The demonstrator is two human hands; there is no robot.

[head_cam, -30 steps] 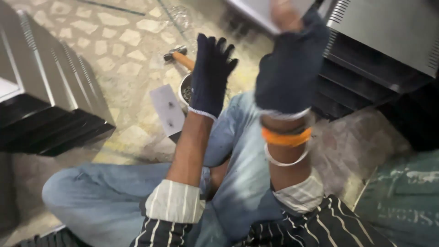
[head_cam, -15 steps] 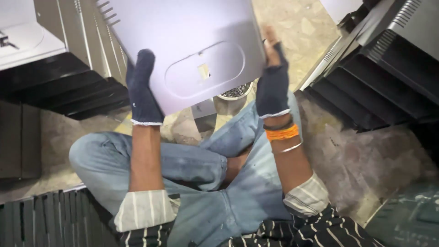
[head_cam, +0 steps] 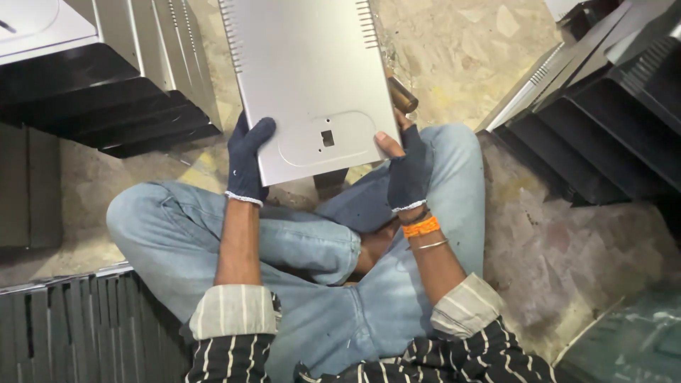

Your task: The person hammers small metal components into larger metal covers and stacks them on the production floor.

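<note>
Nearest the camera we see our striped shirt (head_cam: 397, 358) with cuffs rolled up, then our crossed legs in light blue jeans (head_cam: 312, 269); we sit on the stone floor (head_cam: 454, 50).

Our left hand (head_cam: 247, 162), in a dark glove, is clamped on the left lower edge of a grey metal panel (head_cam: 308, 78), thumb on top of the sheet, fingers under it and hidden. Our right hand (head_cam: 406, 170), in a dark fingerless glove, grips the panel's right lower edge, bare thumb pressed on the face. An orange band (head_cam: 421, 227) and a thin bangle sit on the right wrist.

The panel is held above our knees, tilted away from us, its near edge just over the legs. It is flat, with rows of slots along both long sides, a raised rounded outline near the bottom and a small square hole inside it.

Just beyond the right hand, a brown cylindrical piece (head_cam: 402, 95) pokes out from behind the panel's right edge; we cannot tell what it is.

Left, a stack of grey and black panels (head_cam: 120, 78) leans on the floor. More dark ribbed panels (head_cam: 64, 333) lie at the lower left. Right, another stack of black sheet parts (head_cam: 603, 113) stands well apart from our hands. A dark green bag (head_cam: 631, 340) shows at the lower right corner.
</note>
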